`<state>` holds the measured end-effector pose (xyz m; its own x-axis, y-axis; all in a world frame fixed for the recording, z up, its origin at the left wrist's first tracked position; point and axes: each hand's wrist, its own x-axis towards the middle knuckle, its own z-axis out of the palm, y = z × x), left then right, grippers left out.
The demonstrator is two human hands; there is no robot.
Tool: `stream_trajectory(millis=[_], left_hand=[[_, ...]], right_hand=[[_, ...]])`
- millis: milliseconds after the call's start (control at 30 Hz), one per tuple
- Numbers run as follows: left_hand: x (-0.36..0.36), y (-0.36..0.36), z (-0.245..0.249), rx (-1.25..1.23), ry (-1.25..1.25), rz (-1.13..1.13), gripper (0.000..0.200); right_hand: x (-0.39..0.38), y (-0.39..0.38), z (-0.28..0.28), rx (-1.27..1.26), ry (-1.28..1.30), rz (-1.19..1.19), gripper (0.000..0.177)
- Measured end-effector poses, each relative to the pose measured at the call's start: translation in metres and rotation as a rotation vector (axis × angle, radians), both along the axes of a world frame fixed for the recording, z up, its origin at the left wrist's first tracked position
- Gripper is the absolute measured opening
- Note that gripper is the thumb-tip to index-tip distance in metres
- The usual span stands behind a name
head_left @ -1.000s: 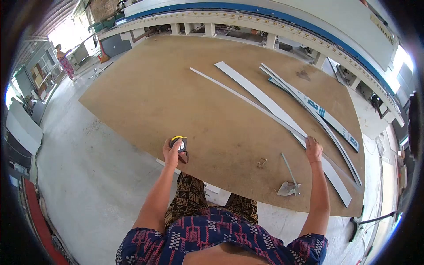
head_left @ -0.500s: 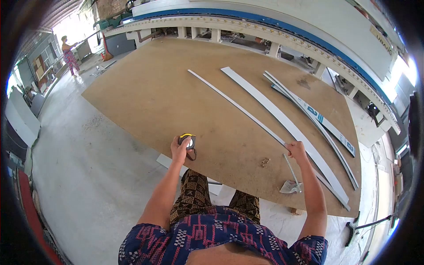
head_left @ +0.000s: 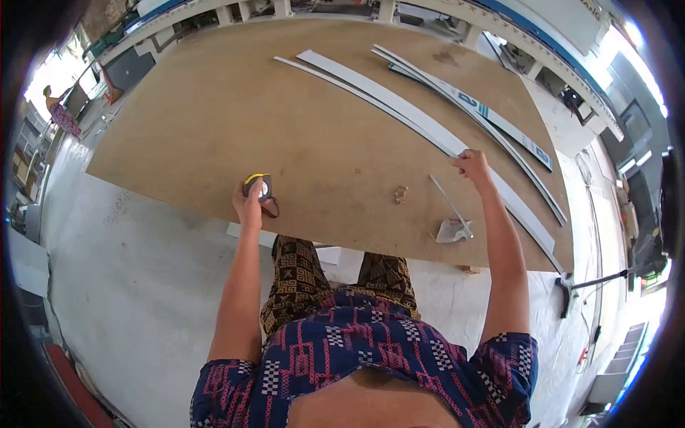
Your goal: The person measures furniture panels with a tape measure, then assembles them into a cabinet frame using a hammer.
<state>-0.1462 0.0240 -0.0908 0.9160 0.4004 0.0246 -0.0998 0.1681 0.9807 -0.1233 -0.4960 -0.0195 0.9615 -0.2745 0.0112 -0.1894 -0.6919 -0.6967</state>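
Note:
My left hand [head_left: 247, 203] grips a yellow and black tape measure [head_left: 258, 187] near the front edge of a big brown board [head_left: 235, 107]. Farther right, my right hand [head_left: 471, 165] is closed on the near end of a thin grey strip [head_left: 335, 80] that runs away up the board to the left. A wider grey strip [head_left: 399, 107] lies right beside it.
More long strips [head_left: 492, 121], one with blue print, lie at the board's right side. A thin metal rod [head_left: 449, 203] with a crumpled scrap [head_left: 451, 230] and a small brown bit [head_left: 401, 192] lie near the front edge. Another person [head_left: 61, 114] stands far left.
My right hand slid from the wide strip to the thin strip and closed on it, drawing it leftward. The view tilted downward, and my left hand kept hold of the tape measure.

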Motion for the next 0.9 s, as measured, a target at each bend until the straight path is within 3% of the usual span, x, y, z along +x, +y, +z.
stream_trajectory(millis=[133,233,367,433,533,567,767,900], left_hand=[[-0.004,-0.003,0.01,0.032,-0.004,0.045,0.033],[0.001,0.0,0.003,0.001,0.014,0.072,0.035],[0.003,0.005,-0.005,-0.104,0.009,0.002,0.038],[0.006,0.011,-0.01,-0.11,0.013,-0.04,0.038],[0.004,0.01,-0.004,-0.073,0.022,-0.061,0.036],[0.001,0.008,-0.001,-0.055,0.028,-0.062,0.035],[0.004,0.01,-0.007,-0.072,-0.006,-0.064,0.039],[0.003,0.013,-0.009,-0.052,0.016,-0.087,0.034]], right_hand=[[-0.008,-0.027,-0.016,-0.188,0.016,-0.03,0.03],[-0.013,-0.038,-0.037,-0.516,-0.127,-0.046,0.032],[-0.012,-0.058,-0.065,-0.706,-0.022,-0.132,0.03],[-0.017,-0.051,-0.061,-0.711,0.126,-0.201,0.036],[-0.026,-0.03,-0.054,-0.741,0.151,-0.306,0.045],[-0.025,-0.036,-0.057,-0.734,0.184,-0.281,0.053],[-0.022,-0.055,-0.059,-0.689,0.307,-0.098,0.058],[-0.022,-0.072,-0.064,-0.643,0.19,-0.01,0.064]])
